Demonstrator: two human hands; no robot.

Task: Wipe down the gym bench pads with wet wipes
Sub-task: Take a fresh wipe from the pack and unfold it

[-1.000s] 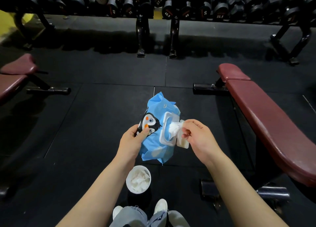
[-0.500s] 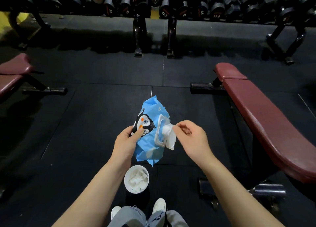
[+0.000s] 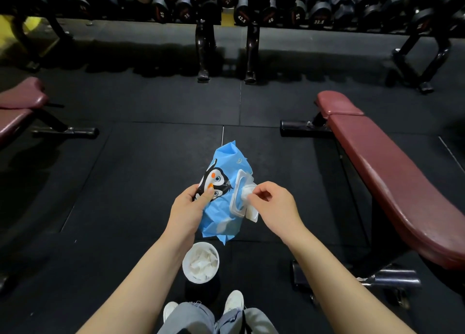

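Observation:
A blue wet-wipe pack [image 3: 222, 177] with a penguin print hangs in front of me, gripped at its left edge by my left hand [image 3: 187, 211]. Its white flip lid stands open. My right hand [image 3: 274, 206] pinches the white wipe [image 3: 245, 191] that sticks out of the opening. A maroon gym bench [image 3: 392, 180] with a long pad and a short seat pad runs along my right side, apart from both hands.
A white cup [image 3: 200, 262] holding crumpled used wipes stands on the black rubber floor by my shoes. A second maroon bench [image 3: 17, 107] sits at the far left. A rack of dumbbells [image 3: 241, 6] lines the back, its legs on the floor.
The pack has been drawn slightly closer and lower. My right hand's fingers have shifted on the wipe at the opening; the wipe still sticks out only a little.

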